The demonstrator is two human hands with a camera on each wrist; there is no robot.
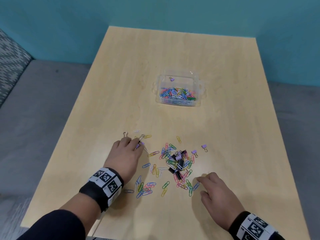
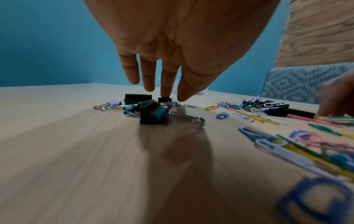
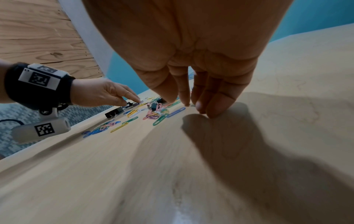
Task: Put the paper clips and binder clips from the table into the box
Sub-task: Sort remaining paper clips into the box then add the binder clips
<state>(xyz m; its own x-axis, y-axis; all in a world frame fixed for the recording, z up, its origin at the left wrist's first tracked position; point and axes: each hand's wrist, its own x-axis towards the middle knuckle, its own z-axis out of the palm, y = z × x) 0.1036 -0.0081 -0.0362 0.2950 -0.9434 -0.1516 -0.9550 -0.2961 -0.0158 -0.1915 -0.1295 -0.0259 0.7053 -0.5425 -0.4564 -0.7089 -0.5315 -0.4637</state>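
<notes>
Coloured wire paper clips and black and lilac binder clips (image 1: 176, 163): heaped near me on the pale wood table (image 1: 225, 153), well short of the part-filled clear plastic box (image 1: 178, 90); my left hand (image 1: 124, 156), fingers straight, presses outlying binder clips to gather them, my right hand (image 1: 216, 194) rests relaxed, fingertips on the table beside the heap.

Table (image 1: 216, 135): pale blond wood grain. Wall (image 1: 52, 23): flat teal. Seat cushion (image 1: 10, 54): grey-and-white zigzag weave. Box (image 1: 199, 87): clear plastic, 1 lilac binder clip (image 1: 171, 78) at far end, paper clips inside (image 1: 178, 93) pink, green, blue, white, yellow. Loose pile (image 1: 176, 161) just right of left hand (image 1: 124, 158): same candy mix, black binder clips, lilac ones with silver handles. Under left fingertips (image 1: 135, 142): lilac and black clips. By right hand (image 1: 214, 191): blue clip (image 1: 196, 186). Both wristbands (image 1: 103, 186): black, white panels, black square codes.
</notes>
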